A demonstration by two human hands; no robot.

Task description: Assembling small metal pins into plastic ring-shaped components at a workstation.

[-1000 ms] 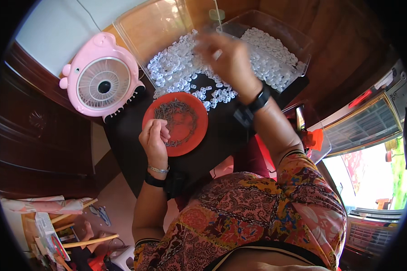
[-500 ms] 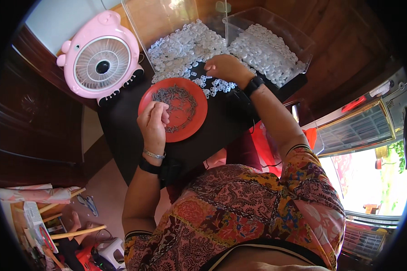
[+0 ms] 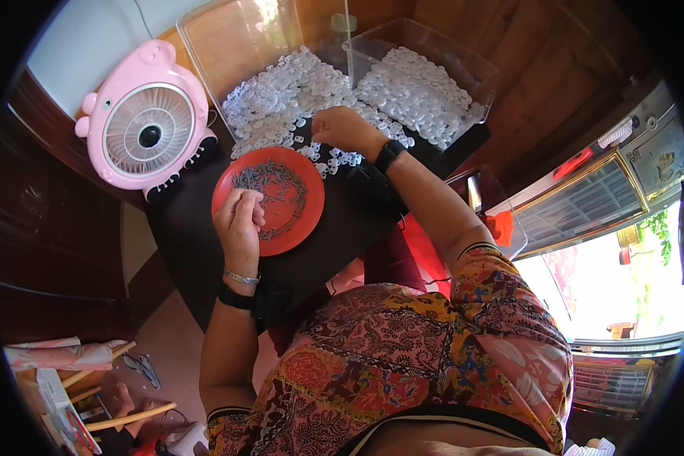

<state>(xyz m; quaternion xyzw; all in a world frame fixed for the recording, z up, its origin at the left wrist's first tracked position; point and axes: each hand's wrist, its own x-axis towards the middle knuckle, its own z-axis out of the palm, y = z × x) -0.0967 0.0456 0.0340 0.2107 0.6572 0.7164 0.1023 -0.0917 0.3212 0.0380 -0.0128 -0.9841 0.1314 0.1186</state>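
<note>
While the left hand (image 3: pixel 239 224) pinches thin metal pins (image 3: pixel 270 186) on the red plate (image 3: pixel 300 220), the right hand (image 3: pixel 342 128) curls over white plastic bits (image 3: pixel 334 158); both look light, stiff, best pinched by fingertips.

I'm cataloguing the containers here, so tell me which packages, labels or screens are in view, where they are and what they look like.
Clear plastic bin: top right, boxy, see-through, holding small white pieces.
Clear plastic lid or tray: top centre, see-through, tilted.
Printed papers or packets: lower left on the floor, flat, multicoloured.
No screens can be made out.
</note>
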